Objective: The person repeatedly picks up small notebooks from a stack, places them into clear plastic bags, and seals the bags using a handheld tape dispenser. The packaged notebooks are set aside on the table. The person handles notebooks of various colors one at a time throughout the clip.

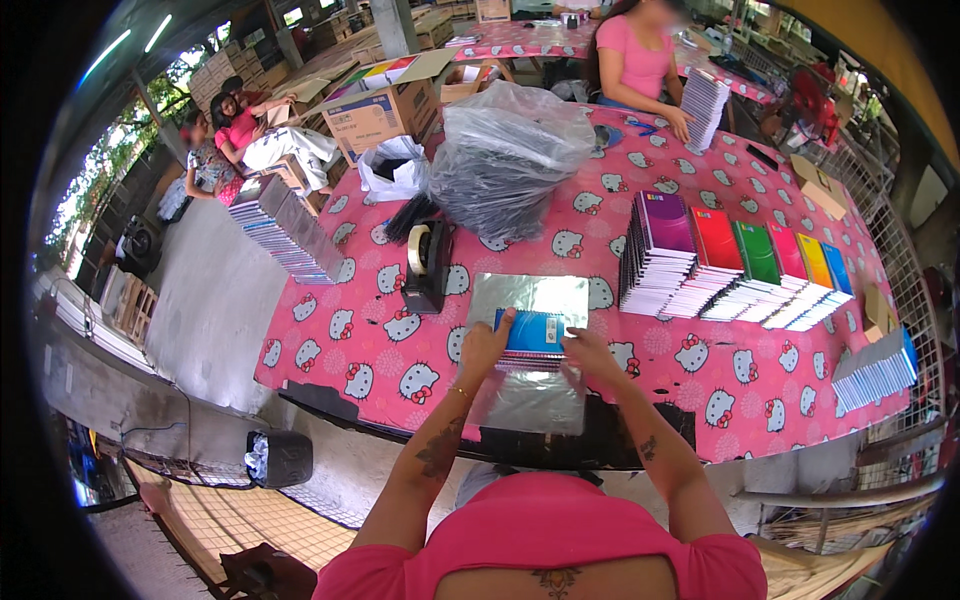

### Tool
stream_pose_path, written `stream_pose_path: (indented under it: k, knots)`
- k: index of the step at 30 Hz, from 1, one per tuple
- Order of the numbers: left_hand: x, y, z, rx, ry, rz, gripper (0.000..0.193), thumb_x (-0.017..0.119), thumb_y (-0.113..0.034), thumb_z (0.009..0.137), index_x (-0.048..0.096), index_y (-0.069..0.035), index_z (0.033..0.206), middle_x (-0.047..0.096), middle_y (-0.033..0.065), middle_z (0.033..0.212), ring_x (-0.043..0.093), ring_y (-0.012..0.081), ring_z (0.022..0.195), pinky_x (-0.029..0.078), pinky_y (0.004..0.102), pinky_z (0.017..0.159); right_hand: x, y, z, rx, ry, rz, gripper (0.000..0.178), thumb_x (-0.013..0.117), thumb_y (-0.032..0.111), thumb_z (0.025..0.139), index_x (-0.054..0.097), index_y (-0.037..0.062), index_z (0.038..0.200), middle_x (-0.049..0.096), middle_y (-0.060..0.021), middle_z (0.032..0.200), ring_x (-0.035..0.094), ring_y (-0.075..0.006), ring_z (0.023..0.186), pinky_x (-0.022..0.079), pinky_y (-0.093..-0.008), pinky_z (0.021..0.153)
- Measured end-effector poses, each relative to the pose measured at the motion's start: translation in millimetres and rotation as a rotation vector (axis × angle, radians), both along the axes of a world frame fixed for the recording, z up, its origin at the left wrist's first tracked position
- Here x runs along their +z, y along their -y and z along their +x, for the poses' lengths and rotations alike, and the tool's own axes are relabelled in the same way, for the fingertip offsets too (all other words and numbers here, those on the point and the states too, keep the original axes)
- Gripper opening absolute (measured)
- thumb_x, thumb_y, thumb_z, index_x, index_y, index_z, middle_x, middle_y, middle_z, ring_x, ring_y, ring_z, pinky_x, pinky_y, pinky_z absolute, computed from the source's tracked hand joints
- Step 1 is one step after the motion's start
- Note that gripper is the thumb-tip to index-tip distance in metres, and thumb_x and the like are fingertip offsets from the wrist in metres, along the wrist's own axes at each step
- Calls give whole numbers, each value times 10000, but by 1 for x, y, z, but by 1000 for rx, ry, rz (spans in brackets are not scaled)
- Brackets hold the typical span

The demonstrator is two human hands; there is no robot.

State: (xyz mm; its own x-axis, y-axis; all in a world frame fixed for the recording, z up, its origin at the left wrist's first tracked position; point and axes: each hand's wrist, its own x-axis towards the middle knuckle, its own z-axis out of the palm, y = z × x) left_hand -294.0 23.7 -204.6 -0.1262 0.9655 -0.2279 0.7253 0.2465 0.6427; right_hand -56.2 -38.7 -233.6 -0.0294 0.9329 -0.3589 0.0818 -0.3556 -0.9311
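Between my two hands is a small stack of spiral notebooks with a blue cover on top. It lies on a clear plastic sheet that reaches out beyond it toward me and away from me. My left hand grips the stack's left side, thumb on the cover. On the right side, my right hand is closed on the stack's edge, its fingertips partly hidden. A black tape dispenser with a roll of tape stands just beyond my left hand.
Rows of coloured spiral notebooks stand to the right, with another stack near the right edge. A plastic bag of dark pieces, a cardboard box and a tall notebook stack are on the far and left sides. A co-worker handles notebooks across the table.
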Motion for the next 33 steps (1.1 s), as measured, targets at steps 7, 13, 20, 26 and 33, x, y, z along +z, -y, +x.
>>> stream_pose_path:
  k: [7,13,20,26,33]
  knots:
    - [-16,0,-20,51,165,83,830,616,-698,822,662,84,1098,683,300,1060,658,423,1042,496,450,919,26,9,-19,-31,-67,47,655,674,330,924,478,-98,1379,620,-193,1259,611,-233,1113,524,-336,879]
    - [-36,-7,-30,137,387,13,710,665,-622,831,673,37,1098,698,248,1046,672,374,991,503,437,895,20,7,-19,-82,-96,25,537,663,311,929,557,-63,1299,648,-151,1193,614,-201,1077,513,-320,844]
    - [-13,74,-101,-767,72,359,283,766,-267,830,660,-71,1005,689,132,926,670,334,847,526,418,734,2,73,-10,614,657,801,230,756,154,835,678,95,1043,683,-84,975,657,-248,816,523,-364,730]
    - [-15,63,-99,-881,121,448,141,696,-152,883,654,-67,986,679,144,847,661,321,756,514,413,648,-3,72,-15,425,509,515,174,661,117,892,674,88,1063,683,-118,1029,657,-299,926,513,-400,777]
    - [31,-6,-67,-517,253,344,179,678,-191,922,651,-37,1008,665,154,694,661,292,593,497,388,548,89,48,-63,-127,1113,774,300,639,210,892,651,57,1150,620,-126,1180,576,-311,1112,442,-461,919]
